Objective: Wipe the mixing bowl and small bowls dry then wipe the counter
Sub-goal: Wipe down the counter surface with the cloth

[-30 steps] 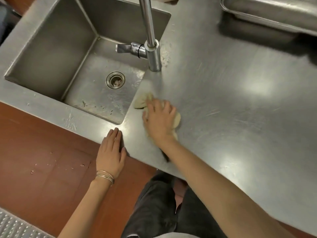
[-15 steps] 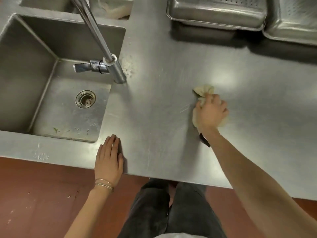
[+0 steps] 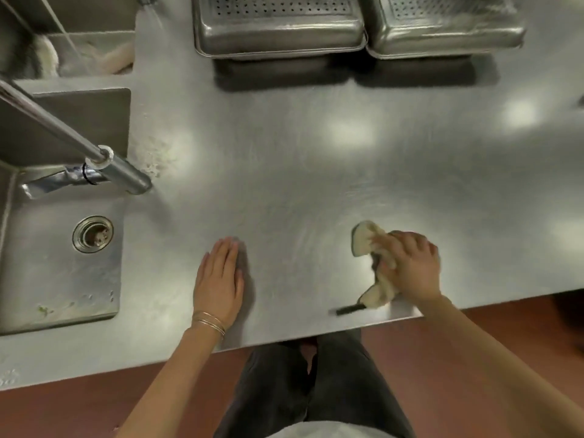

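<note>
A pale yellow cloth (image 3: 366, 240) lies bunched on the steel counter (image 3: 300, 172) near its front edge. My right hand (image 3: 410, 267) presses down on the cloth and grips it; part of the cloth is hidden under the palm. A dark strap or tag (image 3: 349, 309) trails from the cloth toward the edge. My left hand (image 3: 219, 279) rests flat on the counter to the left, fingers together, holding nothing. No mixing bowl or small bowls are visible.
A sink (image 3: 63, 267) with a drain (image 3: 92, 233) sits at the left, with a faucet (image 3: 94, 165) leaning over it. Two perforated steel pans (image 3: 278, 30) (image 3: 442, 26) stand upside down at the back. White residue (image 3: 158, 156) marks the counter beside the faucet base.
My right hand has swept the cloth from beside the faucet rightward and toward the front edge. My left hand moved from the counter's edge further onto the counter. The view shifted right.
</note>
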